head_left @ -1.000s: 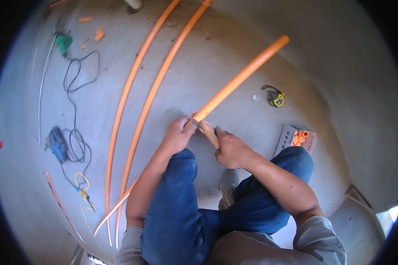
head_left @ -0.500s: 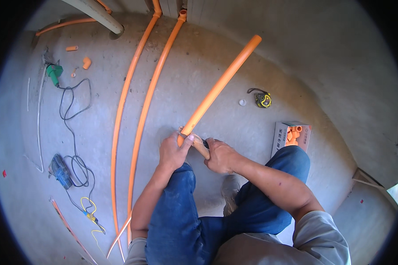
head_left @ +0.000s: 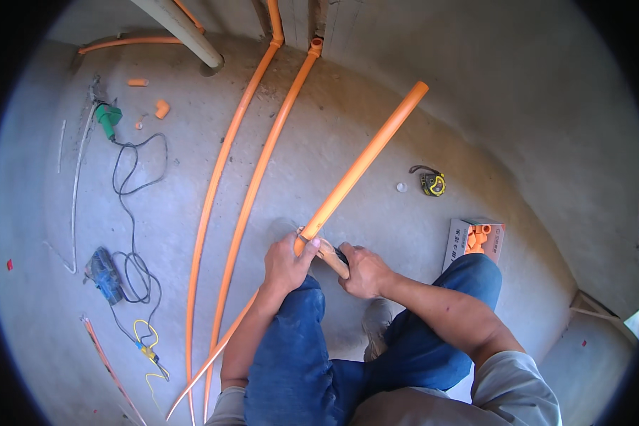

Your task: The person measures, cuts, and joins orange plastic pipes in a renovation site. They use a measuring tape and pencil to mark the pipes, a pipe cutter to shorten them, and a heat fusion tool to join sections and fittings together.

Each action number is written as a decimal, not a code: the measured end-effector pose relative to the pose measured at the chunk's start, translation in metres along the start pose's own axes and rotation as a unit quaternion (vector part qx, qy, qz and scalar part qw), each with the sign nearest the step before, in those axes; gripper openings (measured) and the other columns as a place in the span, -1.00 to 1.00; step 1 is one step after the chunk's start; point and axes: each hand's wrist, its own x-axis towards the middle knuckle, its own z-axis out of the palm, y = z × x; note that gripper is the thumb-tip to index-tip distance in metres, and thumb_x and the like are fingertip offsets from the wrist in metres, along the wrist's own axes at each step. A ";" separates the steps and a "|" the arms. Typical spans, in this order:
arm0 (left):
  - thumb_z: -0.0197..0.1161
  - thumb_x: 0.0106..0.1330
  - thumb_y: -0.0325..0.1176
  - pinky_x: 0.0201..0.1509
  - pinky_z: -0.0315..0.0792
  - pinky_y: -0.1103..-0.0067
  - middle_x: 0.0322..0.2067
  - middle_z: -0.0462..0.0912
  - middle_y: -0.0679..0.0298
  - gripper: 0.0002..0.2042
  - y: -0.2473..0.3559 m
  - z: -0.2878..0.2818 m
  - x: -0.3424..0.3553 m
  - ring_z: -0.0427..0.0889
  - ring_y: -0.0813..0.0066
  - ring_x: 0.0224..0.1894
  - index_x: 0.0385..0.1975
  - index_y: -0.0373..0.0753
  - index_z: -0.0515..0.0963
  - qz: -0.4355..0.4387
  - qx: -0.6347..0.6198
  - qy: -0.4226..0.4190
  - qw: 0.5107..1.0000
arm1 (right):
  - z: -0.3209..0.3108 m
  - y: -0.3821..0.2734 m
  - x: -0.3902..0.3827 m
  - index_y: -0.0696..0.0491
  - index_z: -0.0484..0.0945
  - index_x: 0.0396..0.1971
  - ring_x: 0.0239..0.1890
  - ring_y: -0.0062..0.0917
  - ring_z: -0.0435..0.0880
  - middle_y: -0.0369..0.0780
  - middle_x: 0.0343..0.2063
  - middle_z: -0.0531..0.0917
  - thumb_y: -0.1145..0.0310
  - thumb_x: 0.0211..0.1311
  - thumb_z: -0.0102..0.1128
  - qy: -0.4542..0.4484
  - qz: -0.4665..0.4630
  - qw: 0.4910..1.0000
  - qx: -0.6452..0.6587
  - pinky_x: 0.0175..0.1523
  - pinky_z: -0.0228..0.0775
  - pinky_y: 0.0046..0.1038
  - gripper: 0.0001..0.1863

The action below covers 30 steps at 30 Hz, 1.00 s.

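Note:
My left hand [head_left: 287, 266] is closed around a long orange pipe [head_left: 366, 160], which slants up and away to the right, its lower part running down past my left knee. My right hand [head_left: 362, 273] is closed on a tool with a tan handle and dark parts [head_left: 334, 259], which meets the pipe beside my left thumb; its exact working end is partly hidden by that hand. Both hands are between my bent knees [head_left: 476, 284].
Two orange pipes [head_left: 255, 170] run to the wall [head_left: 476, 64]. A white upright pipe [head_left: 184, 35], loose fittings [head_left: 162, 108], a green tool [head_left: 108, 117], a blue tool [head_left: 105, 277] and cables lie left or beyond. A tape measure [head_left: 433, 183] and box of fittings [head_left: 453, 241] sit right.
The view has shifted, showing more of the far wall. The held pipe's far end has swung slightly left. Both hands still grip as before.

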 end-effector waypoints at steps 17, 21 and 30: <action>0.32 0.23 -0.01 0.03 0.47 0.27 -0.05 0.62 -0.14 -0.37 0.016 -0.057 0.029 0.62 0.00 0.01 0.15 -0.38 0.39 0.060 0.118 0.011 0.991 | 0.040 -0.021 0.012 0.18 0.50 -0.23 -0.22 0.01 0.66 0.11 -0.39 0.66 0.32 0.03 0.16 0.014 -0.039 0.999 0.014 -0.06 0.50 -0.14 -0.68; 0.27 0.27 -0.14 0.09 0.46 0.30 -0.07 0.60 -0.19 -0.43 0.060 -0.036 0.088 0.60 -0.02 0.06 0.15 -0.43 0.38 -0.060 0.022 -0.198 0.978 | 0.044 -0.030 0.012 0.17 0.51 -0.21 -0.22 -0.01 0.67 0.09 -0.37 0.67 0.30 0.03 0.15 -0.006 -0.031 0.999 0.011 -0.03 0.50 -0.15 -0.67; 0.21 0.30 -0.24 0.06 0.49 0.32 -0.10 0.61 -0.21 -0.49 0.029 -0.014 0.108 0.62 -0.08 -0.01 0.15 -0.46 0.37 0.007 0.032 -0.107 0.994 | 0.050 -0.037 0.027 0.16 0.52 -0.19 -0.18 -0.05 0.67 0.07 -0.33 0.68 0.30 0.04 0.16 -0.022 -0.025 0.999 0.000 0.01 0.49 -0.17 -0.66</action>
